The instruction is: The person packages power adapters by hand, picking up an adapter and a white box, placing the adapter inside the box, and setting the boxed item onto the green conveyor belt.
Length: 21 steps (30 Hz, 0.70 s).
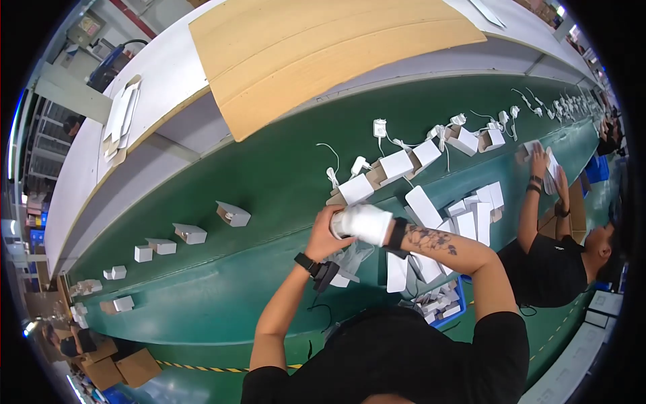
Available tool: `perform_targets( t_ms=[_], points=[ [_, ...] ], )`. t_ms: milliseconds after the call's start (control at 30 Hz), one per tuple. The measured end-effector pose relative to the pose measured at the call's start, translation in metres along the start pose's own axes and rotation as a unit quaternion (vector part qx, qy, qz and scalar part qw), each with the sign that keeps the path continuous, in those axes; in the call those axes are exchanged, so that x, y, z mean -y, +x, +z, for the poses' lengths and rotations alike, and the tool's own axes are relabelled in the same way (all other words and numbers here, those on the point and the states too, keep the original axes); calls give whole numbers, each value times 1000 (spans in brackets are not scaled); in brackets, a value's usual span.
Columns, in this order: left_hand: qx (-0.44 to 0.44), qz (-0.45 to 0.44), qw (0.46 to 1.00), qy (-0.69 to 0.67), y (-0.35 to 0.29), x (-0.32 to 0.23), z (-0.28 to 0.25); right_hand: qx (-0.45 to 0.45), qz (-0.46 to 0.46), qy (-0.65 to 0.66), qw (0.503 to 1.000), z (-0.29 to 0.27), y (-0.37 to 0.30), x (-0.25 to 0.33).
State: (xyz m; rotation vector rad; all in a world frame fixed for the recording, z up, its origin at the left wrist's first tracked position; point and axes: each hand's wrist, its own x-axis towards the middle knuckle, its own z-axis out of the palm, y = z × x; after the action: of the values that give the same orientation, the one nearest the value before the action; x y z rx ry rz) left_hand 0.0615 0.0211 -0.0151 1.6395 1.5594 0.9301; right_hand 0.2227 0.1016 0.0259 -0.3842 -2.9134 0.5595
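My left hand is bare, with a dark wristband. Its fingers curl round something pale, which I cannot make out. Against it is my right hand in a white glove, also closed, its fingertips mostly hidden. Just beyond both hands stands an open white carton, first in a slanting row of small cartons. White power adapters with thin cables lie beside that row. A clear plastic bag lies under my hands. Flattened white cartons are heaped to the right of my right hand.
A green conveyor belt runs across, with several small cartons at left. Behind it is a white shelf with a cardboard sheet. A blue bin of small boxes stands near my right side. At right, a co-worker handles cartons.
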Motion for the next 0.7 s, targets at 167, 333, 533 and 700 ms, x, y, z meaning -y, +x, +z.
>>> perform_targets(
  t_ms=[167,333,533,700],
  points=[
    [-148,5,974,170,2,42,-41,-1,158,-81,984,1,27,-52],
    [-316,-109,942,12,25,127,-45,25,533,19,845,117,24,-183],
    [-400,-51,903,152,-17,127,-76,-7,609,56,791,74,78,-142],
    [-490,-80,866,58,-30,25,-65,-169,473,407,763,68,34,-160]
  ],
)
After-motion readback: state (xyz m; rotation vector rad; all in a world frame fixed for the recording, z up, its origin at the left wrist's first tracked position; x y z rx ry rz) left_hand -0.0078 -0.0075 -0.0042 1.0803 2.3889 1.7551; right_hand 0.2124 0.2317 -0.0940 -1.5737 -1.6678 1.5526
